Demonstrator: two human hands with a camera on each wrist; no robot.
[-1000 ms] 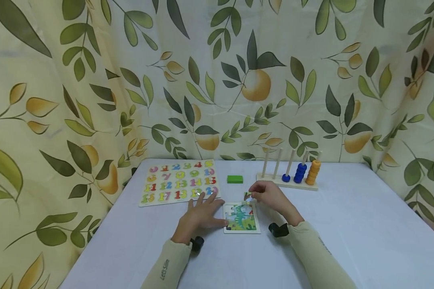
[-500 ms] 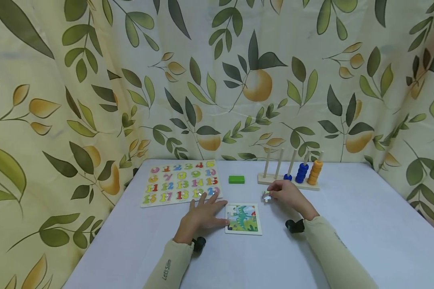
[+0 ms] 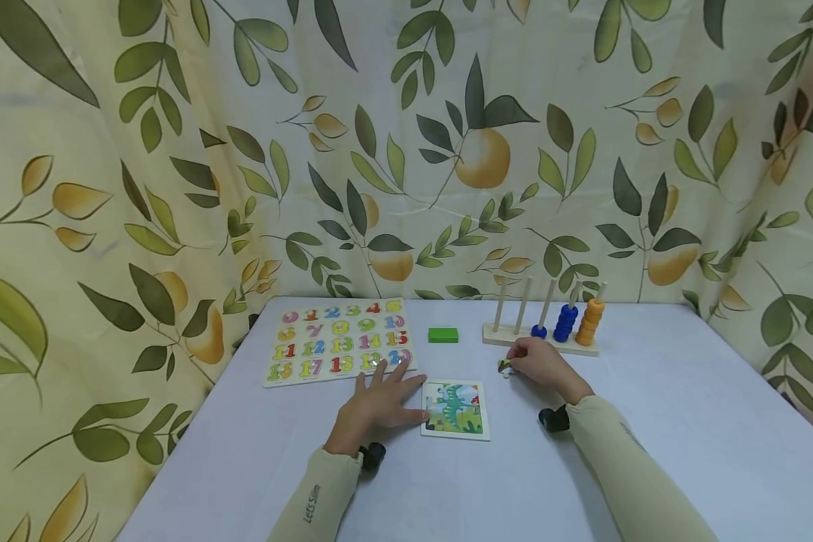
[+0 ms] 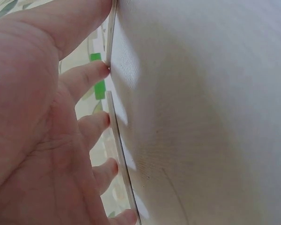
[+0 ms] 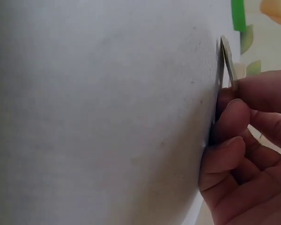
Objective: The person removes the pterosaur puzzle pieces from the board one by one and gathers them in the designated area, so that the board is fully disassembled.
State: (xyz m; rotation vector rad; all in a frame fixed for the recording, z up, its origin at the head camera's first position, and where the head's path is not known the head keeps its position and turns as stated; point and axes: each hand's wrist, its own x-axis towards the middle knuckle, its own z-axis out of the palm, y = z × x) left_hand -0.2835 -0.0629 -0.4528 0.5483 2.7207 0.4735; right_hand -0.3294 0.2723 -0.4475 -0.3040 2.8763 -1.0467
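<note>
My left hand (image 3: 376,406) lies spread on the table, its thumb at the left edge of a small dinosaur jigsaw puzzle (image 3: 455,412) in a white frame. Its other fingertips reach the front edge of the number board (image 3: 339,345); the left wrist view shows these straight fingers against the board's thin edge (image 4: 119,150). Right of the puzzle, my right hand (image 3: 545,365) pinches a small jigsaw piece (image 3: 504,368) close to the table. In the right wrist view the piece (image 5: 229,63) is tilted, one end touching or nearly touching the cloth.
A green block (image 3: 443,336) lies behind the puzzle. At the back right stands a wooden peg rack (image 3: 497,335) with blue rings (image 3: 565,324) and orange rings (image 3: 590,322). White cloth (image 3: 461,489) covers the table, with a leaf-patterned curtain (image 3: 406,150) behind.
My right hand has moved right, from the puzzle's top right corner to a spot beside it, carrying the jigsaw piece, and has lowered it slightly. My left hand has stayed in place.
</note>
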